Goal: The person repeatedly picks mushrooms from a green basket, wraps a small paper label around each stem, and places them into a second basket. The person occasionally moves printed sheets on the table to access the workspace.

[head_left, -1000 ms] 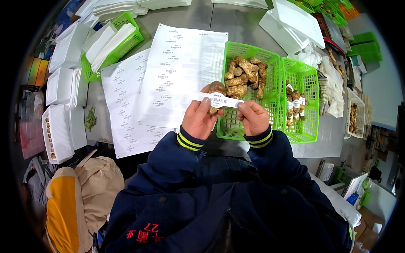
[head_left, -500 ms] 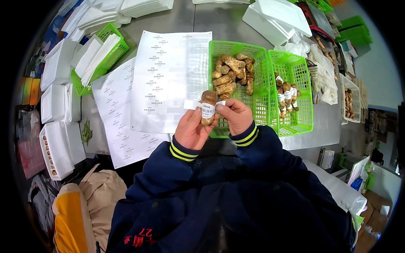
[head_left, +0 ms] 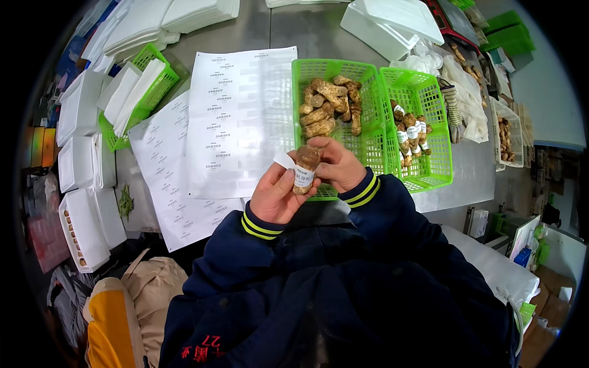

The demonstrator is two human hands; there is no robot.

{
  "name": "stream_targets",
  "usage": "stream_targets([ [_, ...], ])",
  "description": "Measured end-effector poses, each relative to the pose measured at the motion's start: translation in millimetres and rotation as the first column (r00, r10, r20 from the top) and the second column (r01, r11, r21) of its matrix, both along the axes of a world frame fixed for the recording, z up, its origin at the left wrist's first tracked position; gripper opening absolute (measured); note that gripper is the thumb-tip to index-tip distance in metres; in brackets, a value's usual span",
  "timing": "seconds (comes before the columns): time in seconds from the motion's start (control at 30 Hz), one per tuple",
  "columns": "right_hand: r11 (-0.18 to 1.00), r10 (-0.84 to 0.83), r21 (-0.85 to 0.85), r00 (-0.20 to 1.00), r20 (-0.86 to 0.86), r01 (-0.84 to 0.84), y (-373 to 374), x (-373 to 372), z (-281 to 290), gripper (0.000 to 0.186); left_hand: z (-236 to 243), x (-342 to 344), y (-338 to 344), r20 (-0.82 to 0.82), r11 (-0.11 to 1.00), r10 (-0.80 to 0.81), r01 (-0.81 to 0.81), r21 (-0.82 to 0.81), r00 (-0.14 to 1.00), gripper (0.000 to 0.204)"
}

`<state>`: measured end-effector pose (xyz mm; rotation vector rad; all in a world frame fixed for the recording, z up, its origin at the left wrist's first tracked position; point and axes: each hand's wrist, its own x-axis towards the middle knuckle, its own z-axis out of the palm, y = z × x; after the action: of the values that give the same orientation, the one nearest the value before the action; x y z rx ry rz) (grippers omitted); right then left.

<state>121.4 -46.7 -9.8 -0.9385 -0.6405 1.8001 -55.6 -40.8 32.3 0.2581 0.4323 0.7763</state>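
Observation:
A brown mushroom point(head_left: 308, 157) is held upright between my hands, with a white paper label point(head_left: 303, 176) across its stem. My left hand point(head_left: 277, 193) grips it from the left, thumb on the label, whose left end sticks out free. My right hand point(head_left: 341, 165) is closed at the mushroom's right side, fingers against the cap and the label's right end. Just beyond, a green basket point(head_left: 373, 138) holds several bare mushrooms point(head_left: 331, 104). Beside it on the right, a second green basket point(head_left: 446, 165) contains several labelled mushrooms point(head_left: 412, 136).
Printed label sheets point(head_left: 239, 135) lie flat left of the baskets. White foam boxes point(head_left: 84, 230) line the left side, near a green basket of white pads point(head_left: 136, 92). A lidded foam box point(head_left: 383, 30) and plastic bags point(head_left: 469, 104) sit at the back right.
The label's right end has gone round the mushroom's side, and my right fingers have shifted up against the cap. The mushroom is tilted slightly and lower; the whole view has shifted a little.

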Motion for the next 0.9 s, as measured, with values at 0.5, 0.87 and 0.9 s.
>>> stream_targets([
  [0.5,0.787,-0.526,0.607,0.39,0.756,-0.114,-5.9,-32.3,38.7,0.038,-21.3,23.8,9.8,-0.19,0.931,0.356,-0.364,-0.008,0.915,0.02],
  [0.87,0.839,-0.482,0.543,0.512,0.711,0.035,-8.5,-34.6,36.9,0.04,-17.3,19.1,11.4,-0.323,0.945,0.274,-0.316,-0.081,0.906,0.021],
  [0.9,0.873,-0.425,0.474,0.652,0.628,0.112,-8.4,-33.6,33.0,0.039,-17.6,16.6,13.3,-0.323,0.954,0.25,-0.289,-0.078,0.913,0.022],
])
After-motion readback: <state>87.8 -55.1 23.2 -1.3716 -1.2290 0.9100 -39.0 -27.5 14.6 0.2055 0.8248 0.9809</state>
